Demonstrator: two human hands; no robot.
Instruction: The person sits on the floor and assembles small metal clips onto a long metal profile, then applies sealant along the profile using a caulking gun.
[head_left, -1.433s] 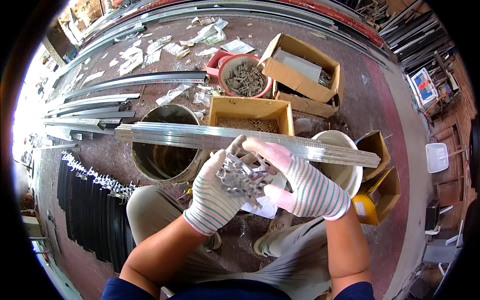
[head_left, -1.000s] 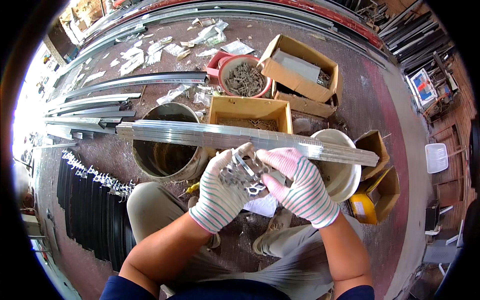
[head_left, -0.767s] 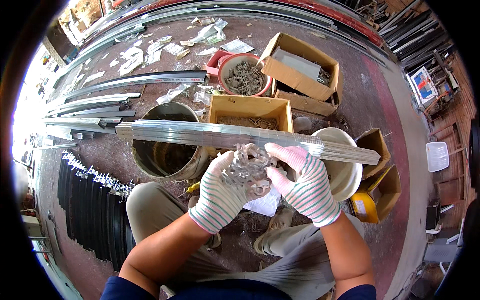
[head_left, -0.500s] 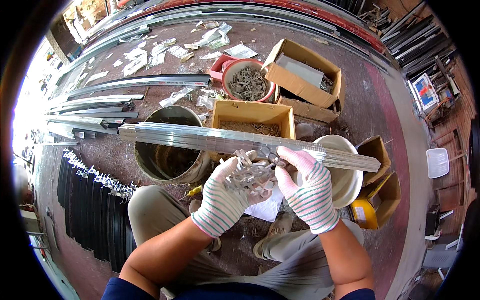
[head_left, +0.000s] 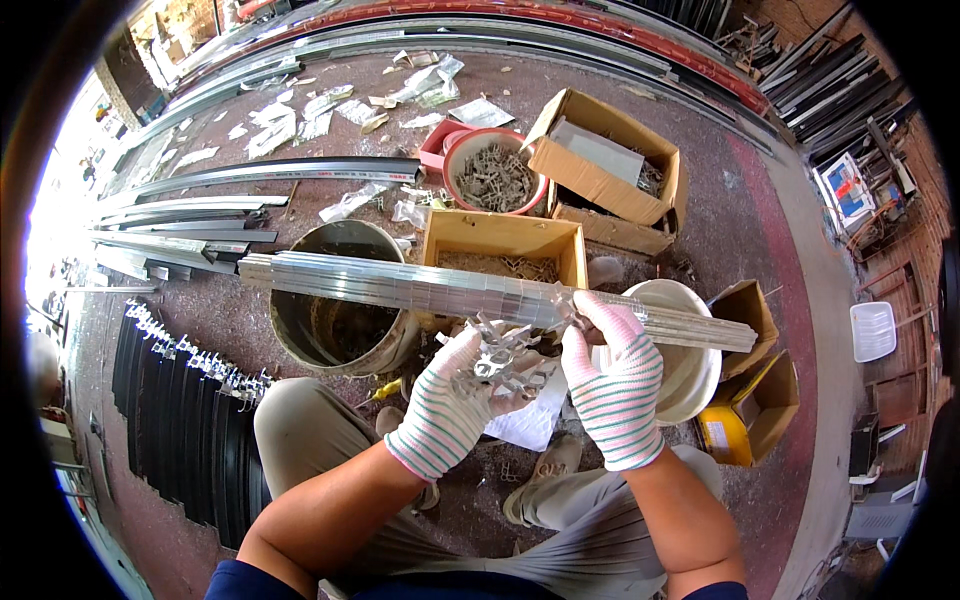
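My left hand, in a striped knit glove, is closed round a loose heap of small silver metal clips. My right hand, gloved the same way, pinches a single metal clip between thumb and fingertips, at the near edge of a bundle of long silver metal strips. Whether that clip touches the strips I cannot tell. The bundle lies crosswise over a grey bucket on the left and a white bucket on the right.
Behind the bundle stand a wooden box, a red-rimmed tub of clips and an open cardboard box. Black strips with clips on their ends lie at my left. A yellow carton stands at the right. Metal profiles and paper scraps litter the floor.
My right hand has moved a little away from the left with one clip, over to the strips. The left hand keeps its heap of clips, slightly lower.
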